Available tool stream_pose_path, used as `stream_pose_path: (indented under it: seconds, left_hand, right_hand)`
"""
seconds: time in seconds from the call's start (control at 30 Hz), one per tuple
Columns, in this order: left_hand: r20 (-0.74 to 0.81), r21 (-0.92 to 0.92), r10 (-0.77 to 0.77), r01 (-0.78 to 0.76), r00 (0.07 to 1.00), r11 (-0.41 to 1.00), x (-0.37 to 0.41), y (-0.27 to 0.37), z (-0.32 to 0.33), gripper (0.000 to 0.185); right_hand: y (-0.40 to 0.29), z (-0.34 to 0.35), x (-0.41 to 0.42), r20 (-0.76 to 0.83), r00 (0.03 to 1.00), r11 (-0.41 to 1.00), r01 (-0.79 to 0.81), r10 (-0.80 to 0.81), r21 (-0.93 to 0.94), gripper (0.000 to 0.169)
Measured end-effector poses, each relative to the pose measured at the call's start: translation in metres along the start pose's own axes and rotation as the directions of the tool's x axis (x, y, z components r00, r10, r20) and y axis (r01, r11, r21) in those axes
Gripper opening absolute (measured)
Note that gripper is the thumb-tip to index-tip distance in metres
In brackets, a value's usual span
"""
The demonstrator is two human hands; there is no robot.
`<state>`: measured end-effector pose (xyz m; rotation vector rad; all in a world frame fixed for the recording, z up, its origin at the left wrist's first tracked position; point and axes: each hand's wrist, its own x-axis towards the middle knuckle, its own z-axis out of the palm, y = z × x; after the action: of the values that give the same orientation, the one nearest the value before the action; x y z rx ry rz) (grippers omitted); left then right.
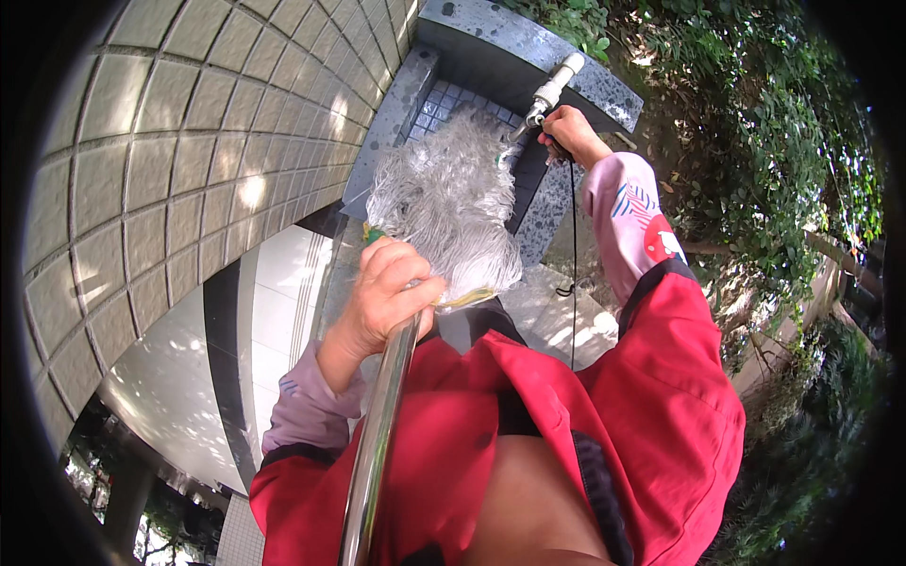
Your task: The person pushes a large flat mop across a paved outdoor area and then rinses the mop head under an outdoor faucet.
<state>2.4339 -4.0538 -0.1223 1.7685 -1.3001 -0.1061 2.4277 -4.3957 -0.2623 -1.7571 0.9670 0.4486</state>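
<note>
My left hand is closed around the top of a metal mop pole, just by the mop head. The mop's wet, whitish-grey string head spreads over a stone-edged basin lined with small blue tiles. My right hand is at the metal tap, its fingers at the near side of the tap body; part of the grip is hidden. A white plastic fitting joins the tap on its far side. A thin black cord hangs down below my right hand.
A tiled wall rises along the left. The basin's speckled stone rim runs across the far side and down the right. Leafy plants and soil lie to the right. Pale paving shows below the basin.
</note>
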Motion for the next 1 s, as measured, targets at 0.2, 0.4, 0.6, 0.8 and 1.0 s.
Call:
stream_pose_path:
  seconds: [0.2, 0.4, 0.6, 0.8, 1.0]
  left_hand:
    - [-0.01, -0.005, -0.012, 0.012, 1.0, 1.0, -0.001, -0.002, -0.008, 0.03]
    - [0.005, -0.072, -0.038, 0.038, 0.999, 0.997, -0.002, -0.005, -0.012, 0.029]
    - [-0.04, -0.06, -0.039, 0.037, 0.998, 0.998, -0.009, -0.014, -0.017, 0.028]
    - [-0.025, -0.074, -0.014, 0.012, 1.0, 0.997, -0.004, -0.014, -0.015, 0.028]
    - [-0.011, -0.053, -0.018, 0.017, 1.0, 0.998, -0.006, -0.013, -0.013, 0.028]
  right_hand:
    - [-0.033, -0.004, 0.01, 0.09, 0.973, 0.975, -0.218, 0.214, 0.042, 0.008]
    - [-0.009, -0.004, 0.031, 0.111, 0.976, 0.945, -0.212, 0.189, 0.25, 0.004]
    - [-0.022, 0.009, -0.013, 0.134, 0.915, 0.889, -0.403, 0.381, 0.219, 0.025]
    - [0.04, 0.013, 0.043, -0.047, 0.997, 0.971, 0.053, -0.065, -0.231, 0.02]
    - [-0.011, 0.0, 0.009, 0.162, 0.983, 0.913, -0.012, 0.085, -0.407, 0.031]
